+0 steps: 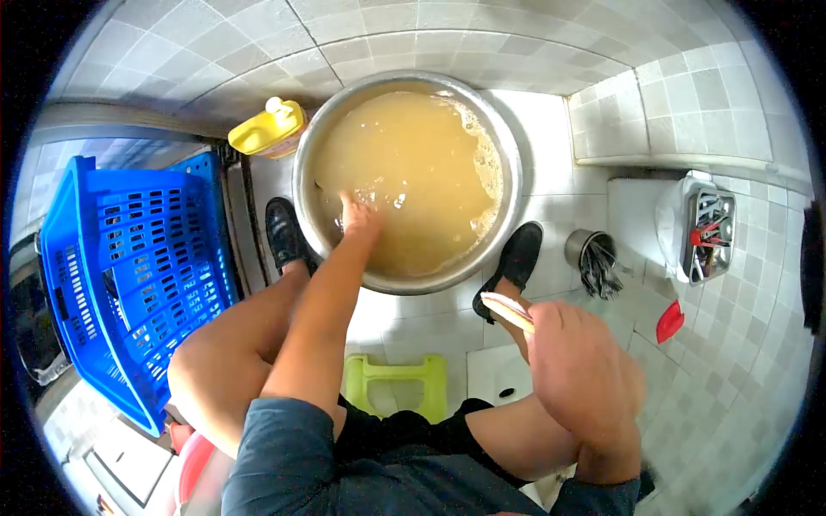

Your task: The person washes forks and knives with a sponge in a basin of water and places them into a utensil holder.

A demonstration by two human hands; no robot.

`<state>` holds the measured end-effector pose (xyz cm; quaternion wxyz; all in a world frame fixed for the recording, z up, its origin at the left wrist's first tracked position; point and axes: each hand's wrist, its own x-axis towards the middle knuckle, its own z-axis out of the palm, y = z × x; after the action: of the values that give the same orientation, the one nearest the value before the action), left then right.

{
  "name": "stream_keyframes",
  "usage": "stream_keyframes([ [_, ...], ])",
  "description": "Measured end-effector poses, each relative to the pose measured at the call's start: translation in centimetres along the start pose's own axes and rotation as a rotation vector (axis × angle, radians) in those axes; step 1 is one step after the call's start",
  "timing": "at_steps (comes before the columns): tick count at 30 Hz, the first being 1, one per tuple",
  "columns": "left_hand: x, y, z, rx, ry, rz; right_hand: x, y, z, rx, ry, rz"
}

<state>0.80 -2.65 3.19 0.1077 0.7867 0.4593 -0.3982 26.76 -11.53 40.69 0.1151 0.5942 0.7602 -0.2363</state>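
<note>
At our far left, a blue plastic crate stands apart from the steel basin, and a yellow jug sits just beside the basin's upper left rim. Next comes our left shoe, close to the basin's side.

Our left hand reaches forward over the near left part of the basin, its fingertips in the cloudy tan water. The water hides them, so we cannot tell whether they are grasping anything or loose. Of our 2 hands, this is the nearer to the water. Below the basin lies a green stool, between our legs.

Right of that, our right shoe is by the lower right rim. Near it, a thin pink and yellow pad pokes from our right hand, which is curled closed around it. The pad's long axis slants forward and left, its free end pointing towards the basin, which lies ahead and left of this hand. Both pad and hand are outside the rim.

Farther right are a metal pot of utensils, 1 red object on the floor, and a tray holding red-handled utensils.
</note>
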Motion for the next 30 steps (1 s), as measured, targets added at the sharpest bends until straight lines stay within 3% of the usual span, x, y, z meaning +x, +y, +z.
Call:
stream_keyframes([
  [3,1.8,-1.9,0.6,0.062,-0.038,0.036,0.5,-0.1,0.1,0.002,-0.031,0.004],
  [9,4.8,-4.6,0.9,0.003,0.296,-0.052,1.0,0.0,0.7,0.008,-0.001,-0.030],
  [10,4.6,-4.9,-1.6,-0.103,0.190,-0.075,1.1,0.0,0.8,0.005,0.013,-0.041],
  [13,6.6,-5.5,-2.5,-0.321,0.158,-0.082,1.2,0.0,0.4,-0.021,-0.071,-0.025],
  [17,8.8,-5.6,-1.6,-0.062,0.221,-0.010,1.6,0.2,0.5,-0.049,-0.101,-0.014],
  [21,9.8,-5.1,-0.1,-0.033,0.276,-0.075,1.7,0.2,0.3,-0.026,-0.099,-0.004],
  [24,9.1,-5.2,1.5,-0.159,0.210,-0.009,1.6,0.1,0.1,-0.026,-0.087,-0.011],
  [27,8.5,-4.7,3.3,-0.380,0.354,0.009,1.3,-0.1,-0.1,-0.011,-0.035,-0.036],
  [29,7.7,-4.0,1.2,-0.797,0.160,-0.109,1.2,-0.3,-0.2,0.011,0.018,-0.054],
  [30,7.0,-3.9,0.6,-0.793,0.168,-0.112,1.2,-0.4,-0.4,0.033,-0.007,-0.035],
])
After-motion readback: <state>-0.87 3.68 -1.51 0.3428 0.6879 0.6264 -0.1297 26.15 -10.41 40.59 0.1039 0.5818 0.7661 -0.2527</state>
